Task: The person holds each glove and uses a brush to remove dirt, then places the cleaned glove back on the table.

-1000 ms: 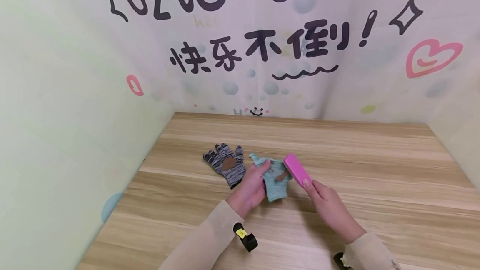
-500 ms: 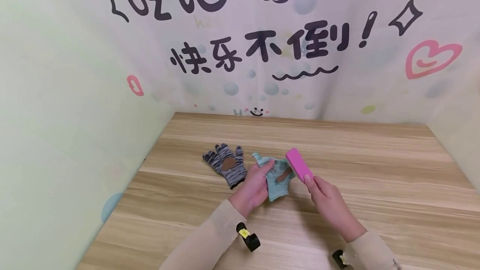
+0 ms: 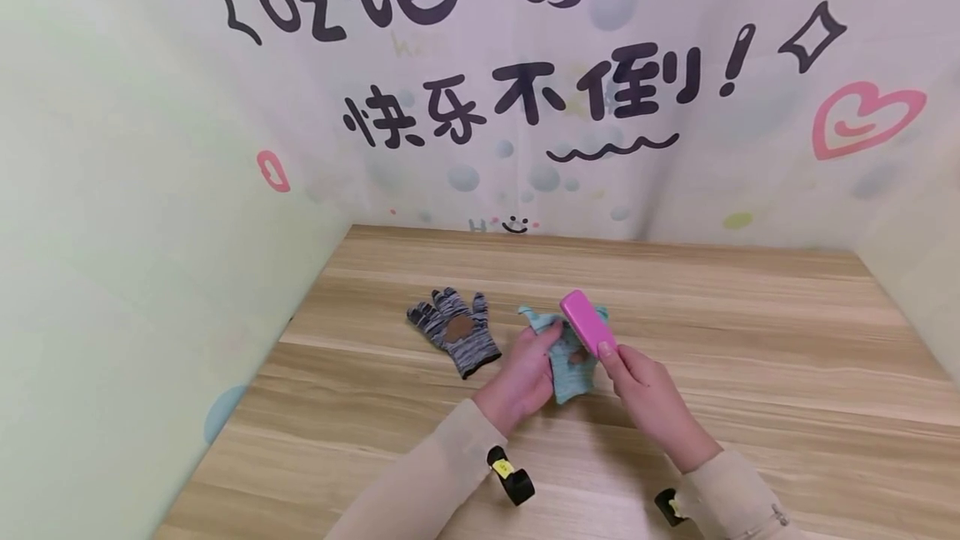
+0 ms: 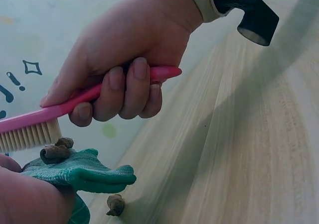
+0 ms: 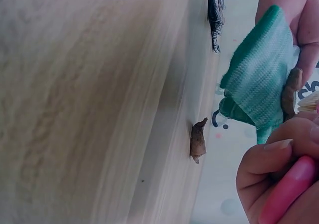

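My left hand (image 3: 527, 373) holds a teal knitted glove (image 3: 572, 377), its thumb pressed on the top side. Above the glove, my right hand (image 3: 651, 394) grips a pink brush (image 3: 585, 321), fingers curled around the handle. The brush's pale bristles (image 4: 31, 136) point down, close over a brown curled piece (image 4: 54, 154) on the glove. Whether they touch it I cannot tell. Part of the glove is hidden beneath the brush in the head view. The right wrist view shows the glove's cuff (image 5: 261, 69) hanging off the table.
A grey-and-black striped glove (image 3: 450, 323) with a brown patch (image 3: 459, 327) lies left of my hands. A brown lump (image 5: 198, 140) rests on the wooden table (image 3: 750, 340). Behind stands a white printed cloth wall (image 3: 450, 190).
My left hand has shifted right with the teal glove, away from the striped glove. The pink brush has moved slightly up and left, and now overlaps more of the teal glove.
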Tool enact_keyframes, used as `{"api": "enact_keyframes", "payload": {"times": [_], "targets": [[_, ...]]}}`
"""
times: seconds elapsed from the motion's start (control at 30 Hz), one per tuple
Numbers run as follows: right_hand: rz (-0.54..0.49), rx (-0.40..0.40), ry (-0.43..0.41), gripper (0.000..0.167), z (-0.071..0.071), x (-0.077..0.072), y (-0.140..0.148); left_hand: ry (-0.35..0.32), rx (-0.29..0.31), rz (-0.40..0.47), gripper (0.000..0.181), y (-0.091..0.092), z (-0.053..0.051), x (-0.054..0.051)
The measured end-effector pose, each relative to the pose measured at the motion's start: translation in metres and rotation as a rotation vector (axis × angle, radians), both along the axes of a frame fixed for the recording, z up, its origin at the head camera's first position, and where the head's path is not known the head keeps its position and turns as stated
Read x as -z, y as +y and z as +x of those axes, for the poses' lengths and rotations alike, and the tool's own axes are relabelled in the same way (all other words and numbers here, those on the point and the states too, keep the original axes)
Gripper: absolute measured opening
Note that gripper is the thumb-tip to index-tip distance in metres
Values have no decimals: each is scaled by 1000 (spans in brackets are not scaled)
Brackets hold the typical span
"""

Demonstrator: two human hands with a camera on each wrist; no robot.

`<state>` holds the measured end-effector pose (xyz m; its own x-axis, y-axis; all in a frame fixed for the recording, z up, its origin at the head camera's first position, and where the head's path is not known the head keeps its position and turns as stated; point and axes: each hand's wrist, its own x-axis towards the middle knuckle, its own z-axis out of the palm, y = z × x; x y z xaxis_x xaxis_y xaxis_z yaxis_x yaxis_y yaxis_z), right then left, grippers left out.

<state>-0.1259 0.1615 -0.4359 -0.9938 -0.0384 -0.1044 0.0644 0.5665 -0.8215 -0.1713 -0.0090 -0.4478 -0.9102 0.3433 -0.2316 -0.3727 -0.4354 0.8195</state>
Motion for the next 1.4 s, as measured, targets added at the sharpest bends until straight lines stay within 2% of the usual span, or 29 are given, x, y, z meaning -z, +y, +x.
{"api": "enact_keyframes", "payload": {"times": [0.27,0.6,0.73,0.87,1.0,1.2,1.4], "targets": [[26,-12,6,56,0,-1,6,24,-5,7,38,4,-4,-4],[39,5,-6,56,1,1,14,-22,-32,15,38,4,-5,-10],[58,2,9,54,1,2,15,-22,-51,20,40,3,-6,-11],[79,-9,24,53,0,5,17,-30,-81,26,42,3,-8,-9],[85,-7,1,58,1,8,21,-50,-91,30,42,2,-12,-6],[80,27,-23,59,1,14,28,-95,-84,41,38,2,-18,-2],[74,38,-40,62,-1,16,31,-95,-63,32,40,2,-20,3]]}}
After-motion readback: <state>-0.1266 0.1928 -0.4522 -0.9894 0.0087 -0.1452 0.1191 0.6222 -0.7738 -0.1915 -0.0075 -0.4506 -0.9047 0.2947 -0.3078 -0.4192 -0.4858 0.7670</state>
